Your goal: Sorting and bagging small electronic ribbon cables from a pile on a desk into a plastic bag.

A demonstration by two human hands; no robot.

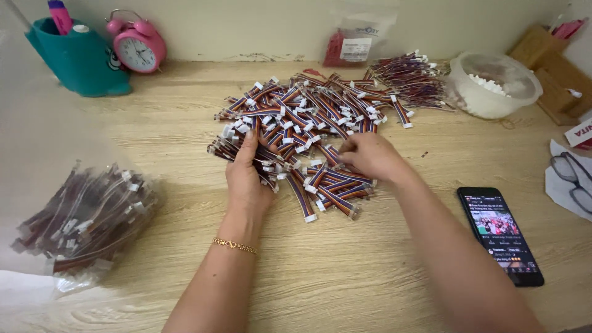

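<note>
Head view: sorting step, judging by hands in pile of short ribbon-cable jumpers (311,117) w/ white connectors, mid desk (345,277). Left hand (246,179) curled round gathered bundle at pile's near-left edge. Right hand (369,155) pinching one cable at near-right edge, fingertips half hidden. Next move prob. needs pulling single cable free w/o dragging neighbours, then laying it onto bundle. Bagged cables (86,216) near left blurred. Phone (501,234) near right. Glasses (573,179) cut off by frame. Tub (493,83) contents unclear.
</note>
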